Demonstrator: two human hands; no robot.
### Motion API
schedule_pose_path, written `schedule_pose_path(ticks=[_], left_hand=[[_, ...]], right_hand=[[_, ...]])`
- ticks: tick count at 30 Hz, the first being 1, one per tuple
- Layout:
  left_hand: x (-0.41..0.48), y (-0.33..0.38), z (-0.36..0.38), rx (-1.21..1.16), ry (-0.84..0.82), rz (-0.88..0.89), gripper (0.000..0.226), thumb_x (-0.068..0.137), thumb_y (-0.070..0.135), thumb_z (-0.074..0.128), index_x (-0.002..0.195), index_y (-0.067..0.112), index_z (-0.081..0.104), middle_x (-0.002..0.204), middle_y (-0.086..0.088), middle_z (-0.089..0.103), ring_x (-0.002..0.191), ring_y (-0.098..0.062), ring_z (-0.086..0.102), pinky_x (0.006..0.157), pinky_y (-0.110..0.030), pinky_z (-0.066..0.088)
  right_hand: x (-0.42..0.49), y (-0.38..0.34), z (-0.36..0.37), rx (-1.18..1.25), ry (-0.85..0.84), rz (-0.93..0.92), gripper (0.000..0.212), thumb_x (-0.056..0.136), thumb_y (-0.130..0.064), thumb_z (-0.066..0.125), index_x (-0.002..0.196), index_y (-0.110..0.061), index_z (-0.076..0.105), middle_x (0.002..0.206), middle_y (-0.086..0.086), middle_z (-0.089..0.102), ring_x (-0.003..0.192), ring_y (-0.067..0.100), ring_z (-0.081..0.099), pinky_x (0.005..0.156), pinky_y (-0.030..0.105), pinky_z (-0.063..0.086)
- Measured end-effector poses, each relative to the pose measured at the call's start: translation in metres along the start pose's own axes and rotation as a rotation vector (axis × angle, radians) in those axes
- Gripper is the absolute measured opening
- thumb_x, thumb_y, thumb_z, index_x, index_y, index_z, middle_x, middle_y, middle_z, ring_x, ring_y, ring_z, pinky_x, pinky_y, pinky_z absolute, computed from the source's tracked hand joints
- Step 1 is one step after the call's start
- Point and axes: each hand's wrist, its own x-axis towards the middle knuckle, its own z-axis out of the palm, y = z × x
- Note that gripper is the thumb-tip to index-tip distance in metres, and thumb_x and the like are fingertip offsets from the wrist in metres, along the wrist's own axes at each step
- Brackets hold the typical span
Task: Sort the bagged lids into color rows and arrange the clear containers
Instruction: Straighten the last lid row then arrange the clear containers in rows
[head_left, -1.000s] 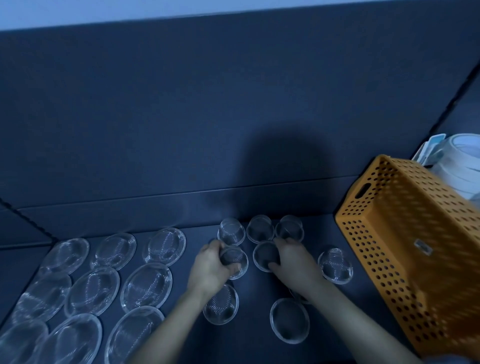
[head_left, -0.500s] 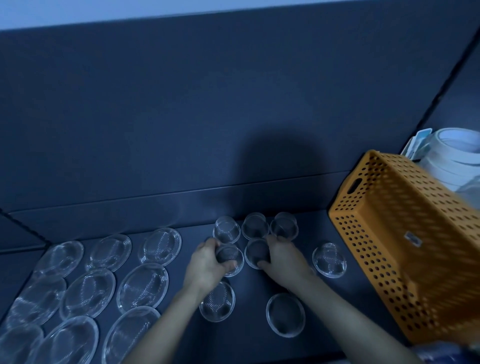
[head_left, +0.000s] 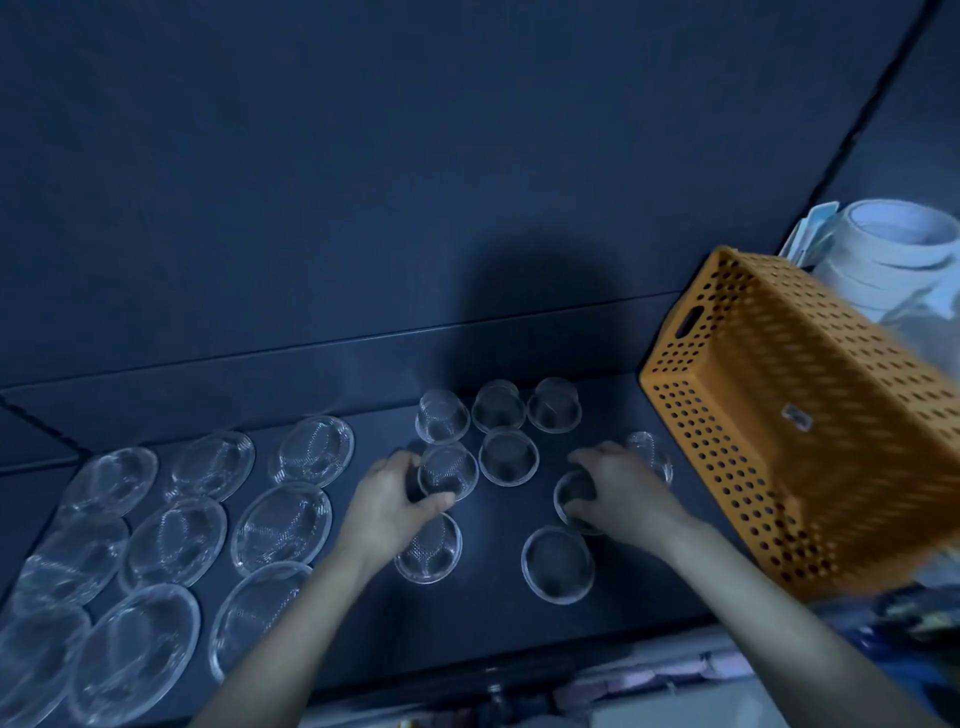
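Note:
Small clear round containers stand in a cluster on the dark surface: three in a back row (head_left: 500, 406) and one (head_left: 508, 456) in front of them. My left hand (head_left: 389, 506) grips another small clear container (head_left: 448, 470) from its left side. My right hand (head_left: 621, 491) curls over a clear container (head_left: 571, 499) to the right of the cluster. Two more clear containers lie nearer me, one (head_left: 428, 551) under my left wrist and one (head_left: 557, 564) below my right hand. A further one (head_left: 649, 452) shows partly behind my right hand.
Several larger clear oval dishes (head_left: 280, 522) lie in rows on the left. An orange perforated basket (head_left: 795, 421) stands tilted at the right, with white rolls (head_left: 898, 249) behind it. A dark padded wall rises behind the surface.
My right hand has moved right, off the front container of the cluster, onto another container further right. My left hand stays on its container.

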Motion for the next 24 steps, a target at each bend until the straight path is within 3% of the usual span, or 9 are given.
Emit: schedule_pose_path(ticks=[4, 8, 13, 19, 24], left_hand=[[-0.013, 0.001, -0.004, 0.004, -0.016, 0.028, 0.048, 0.072, 0.034, 0.08, 0.11, 0.016, 0.056, 0.103, 0.005, 0.052, 0.097, -0.012, 0.05, 0.078, -0.018, 0.032], [-0.021, -0.002, -0.007, 0.006, -0.133, 0.006, 0.06, 0.069, 0.034, 0.082, 0.119, 0.02, 0.053, 0.11, 0.005, 0.048, 0.103, -0.009, 0.048, 0.081, -0.014, 0.03], [-0.029, -0.009, -0.007, 0.038, -0.258, 0.015, 0.075, 0.066, 0.028, 0.084, 0.132, 0.019, 0.048, 0.117, 0.007, 0.044, 0.106, -0.004, 0.043, 0.084, -0.009, 0.027], [-0.033, -0.013, -0.004, -0.013, -0.235, 0.01, 0.07, 0.065, 0.022, 0.085, 0.128, 0.02, 0.053, 0.116, 0.007, 0.05, 0.103, -0.005, 0.05, 0.075, 0.005, 0.029], [-0.032, -0.016, 0.001, -0.015, -0.199, 0.014, 0.07, 0.064, 0.023, 0.085, 0.126, 0.019, 0.054, 0.117, 0.004, 0.053, 0.106, -0.009, 0.053, 0.08, -0.004, 0.032]], right_hand=[[-0.008, -0.002, 0.006, -0.119, -0.011, -0.008, 0.047, 0.086, -0.028, 0.058, 0.129, -0.015, 0.046, 0.128, 0.009, 0.046, 0.121, 0.031, 0.042, 0.094, 0.037, 0.042], [0.005, -0.006, 0.002, -0.113, 0.039, 0.017, 0.051, 0.084, -0.025, 0.062, 0.129, -0.011, 0.042, 0.12, 0.013, 0.048, 0.111, 0.033, 0.049, 0.085, 0.036, 0.044], [0.024, -0.006, 0.004, 0.0, 0.077, 0.02, 0.056, 0.084, -0.021, 0.064, 0.133, -0.008, 0.04, 0.129, 0.015, 0.044, 0.118, 0.033, 0.047, 0.096, 0.039, 0.044], [0.035, -0.005, 0.008, 0.064, 0.121, -0.007, 0.057, 0.082, -0.018, 0.067, 0.133, -0.007, 0.042, 0.128, 0.016, 0.044, 0.118, 0.034, 0.047, 0.098, 0.04, 0.044], [0.033, -0.004, 0.006, 0.074, 0.127, -0.018, 0.059, 0.083, -0.025, 0.068, 0.134, -0.009, 0.041, 0.131, 0.014, 0.043, 0.121, 0.032, 0.046, 0.098, 0.039, 0.043]])
